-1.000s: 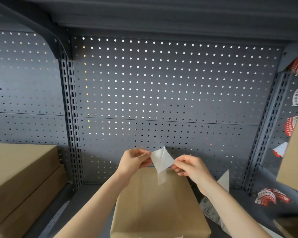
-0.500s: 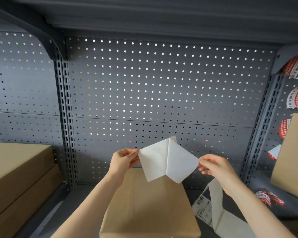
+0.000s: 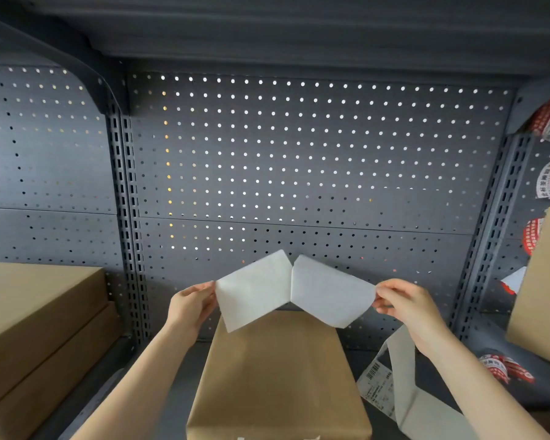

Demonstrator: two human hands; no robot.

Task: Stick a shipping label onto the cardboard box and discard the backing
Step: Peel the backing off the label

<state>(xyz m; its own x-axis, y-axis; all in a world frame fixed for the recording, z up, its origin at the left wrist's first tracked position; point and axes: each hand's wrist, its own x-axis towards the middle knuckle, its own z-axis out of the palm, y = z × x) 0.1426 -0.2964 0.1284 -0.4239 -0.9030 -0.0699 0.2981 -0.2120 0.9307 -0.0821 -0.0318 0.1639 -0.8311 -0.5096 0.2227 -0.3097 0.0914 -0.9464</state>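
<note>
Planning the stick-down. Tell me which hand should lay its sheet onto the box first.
Left, probably. The left hand holds its white sheet almost directly above the cardboard box. The right hand is past the box's right edge. Which sheet is the label cannot be told.

White label (image 3: 254, 289) and backing (image 3: 329, 292) half-peeled, probably still joined, above brown cardboard box (image 3: 278, 376).

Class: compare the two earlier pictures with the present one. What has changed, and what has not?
The left hand and right hand have drawn apart, peeling the label from its backing until they spread wide. Both pinches held. The cardboard box stayed put below.
</note>
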